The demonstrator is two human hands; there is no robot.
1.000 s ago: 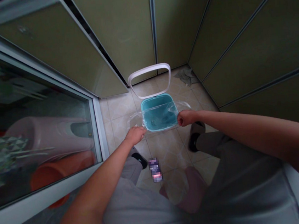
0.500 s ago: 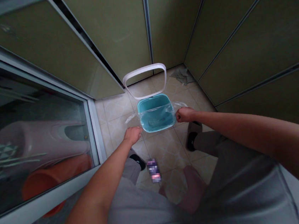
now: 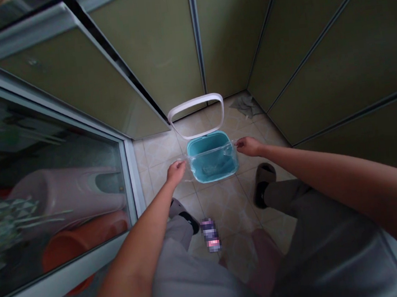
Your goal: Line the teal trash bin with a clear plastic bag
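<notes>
I have the left hand (image 3: 177, 171) pinched on one end of a clear plastic bag (image 3: 209, 152), and the right hand (image 3: 250, 146) pinched on the other, the bag's edge drawn nearly straight between them. It spans the mouth of a teal bin (image 3: 205, 143); from here I can't tell how far it reaches inside. At the bin's rear rim a white ring (image 3: 193, 102) stands raised, leaning back.

The bin sits on pale, patterned floor tiles (image 3: 225, 202), with a slippered foot near each front corner. Between the feet I see a pixelated patch (image 3: 211, 235), unreadable to me. Behind and to the right, a crumpled grey cloth (image 3: 245, 105) lies in the corner where the olive cabinet fronts (image 3: 146, 54) meet. On the left, a pale-framed glass panel (image 3: 132, 174) closes in the space, showing a pinkish container (image 3: 71, 192) and an orange pot (image 3: 58, 250) through it.
</notes>
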